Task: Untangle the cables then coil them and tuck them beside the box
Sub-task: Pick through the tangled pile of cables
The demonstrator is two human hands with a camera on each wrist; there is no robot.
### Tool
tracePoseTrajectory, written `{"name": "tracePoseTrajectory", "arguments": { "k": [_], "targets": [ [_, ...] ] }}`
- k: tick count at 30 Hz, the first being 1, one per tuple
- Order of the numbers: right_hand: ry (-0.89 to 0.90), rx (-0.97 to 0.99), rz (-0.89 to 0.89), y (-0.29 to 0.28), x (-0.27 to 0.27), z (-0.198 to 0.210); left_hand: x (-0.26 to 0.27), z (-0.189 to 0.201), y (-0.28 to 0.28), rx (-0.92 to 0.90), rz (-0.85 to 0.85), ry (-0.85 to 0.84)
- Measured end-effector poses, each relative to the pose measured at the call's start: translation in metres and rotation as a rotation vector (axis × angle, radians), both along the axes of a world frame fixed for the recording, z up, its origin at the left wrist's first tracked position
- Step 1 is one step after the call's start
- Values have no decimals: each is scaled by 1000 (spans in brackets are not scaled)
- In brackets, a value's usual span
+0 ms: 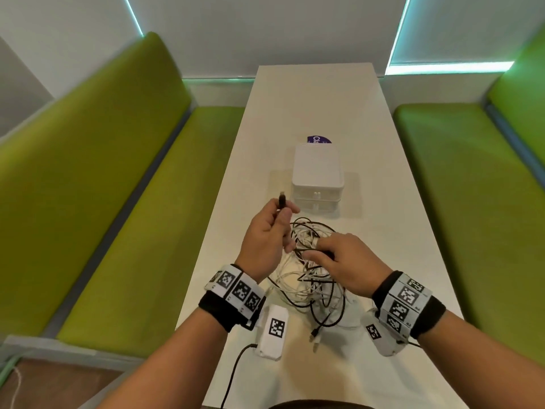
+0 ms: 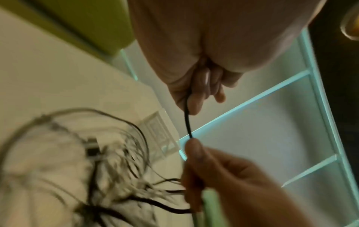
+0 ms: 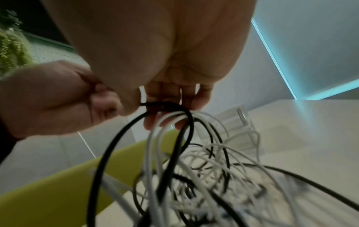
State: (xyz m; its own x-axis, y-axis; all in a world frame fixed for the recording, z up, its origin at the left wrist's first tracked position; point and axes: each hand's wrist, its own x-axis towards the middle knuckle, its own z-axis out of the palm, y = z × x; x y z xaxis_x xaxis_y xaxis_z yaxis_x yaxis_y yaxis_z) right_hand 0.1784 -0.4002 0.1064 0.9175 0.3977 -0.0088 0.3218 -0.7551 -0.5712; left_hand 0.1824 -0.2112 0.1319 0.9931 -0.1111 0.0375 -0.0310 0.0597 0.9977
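A tangle of black and white cables (image 1: 309, 278) lies on the white table (image 1: 392, 219), just in front of a white lidded box (image 1: 318, 175). My left hand (image 1: 283, 221) is raised left of the tangle and grips one black cable (image 2: 187, 121); its plug (image 1: 282, 199) sticks up above the fist. My right hand (image 1: 317, 250) hovers over the tangle and pinches a bunch of black and white strands (image 3: 174, 116) lifted off the table. The left wrist view shows the black cable taut between my left fingers (image 2: 196, 92) and the right thumb (image 2: 194, 149). Another black plug end (image 1: 315, 335) lies near the front.
Green padded benches (image 1: 124, 202) (image 1: 460, 202) flank the narrow table on both sides. A purple round sticker (image 1: 318, 139) shows behind the box. A black lead (image 1: 233, 376) runs from my left wrist camera off the table's near edge.
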Motion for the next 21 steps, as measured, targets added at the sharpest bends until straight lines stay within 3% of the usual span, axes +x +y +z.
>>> {"name": "tracePoseTrajectory", "arguments": {
  "k": [2, 4, 7, 9, 11, 14, 16, 18, 21],
  "targets": [
    [-94, -36, -26, 1, 3, 7, -1, -2, 2, 328, -25, -94],
    [-188, 101, -41, 3, 1, 10, -4, -2, 2, 614, -85, -167],
    [-323, 250, -45, 9, -7, 3, -7, -1, 0, 782, -220, -170],
    [-321, 286, -76, 5, -6, -4, -8, 1, 1, 868, -288, -161],
    [-192, 254, -83, -6, -3, -7, -7, 4, 5, 789, -271, -122],
    [44, 115, -56, -14, -3, -11, -8, 6, 10, 358, -162, -66],
    [26, 124, -33, -10, -3, -15, -10, 5, 10, 215, -163, -44],
    [-55, 153, -69, -7, 0, -16, -9, -1, 11, 290, -105, -22],
    [45, 453, -303, -9, 6, -9, -5, -17, 18, 605, -4, 54]
  ]
}}
